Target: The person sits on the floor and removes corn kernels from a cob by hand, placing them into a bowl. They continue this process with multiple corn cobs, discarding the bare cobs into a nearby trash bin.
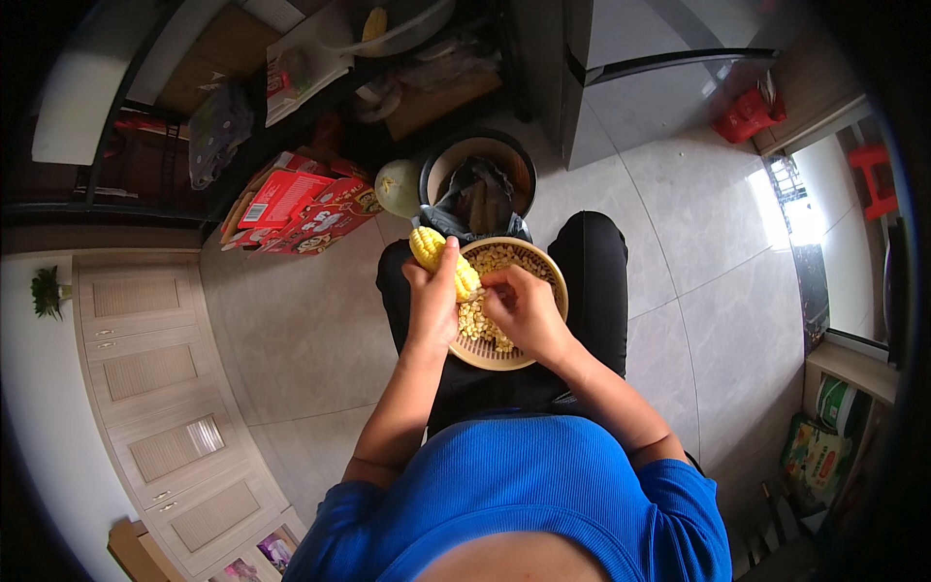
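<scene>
A yellow corn cob (427, 246) is wrapped in my left hand (433, 300), tilted with its far end up to the left. At its near end, the bent fingers of my right hand (527, 308) press against the kernels; the fingertips are partly hidden. Both hands are over a round tan basket (556, 281) resting on my lap between my legs. Loose pale yellow kernels (482, 327) lie spread across the basket's slatted bottom.
Beyond my knees stands a round bin (527, 160) lined with a black bag, with a pale green melon (397, 188) beside it. Red cardboard boxes (308, 209) lean at the left by a dark shelf. A grey fridge (621, 107) is at the far right.
</scene>
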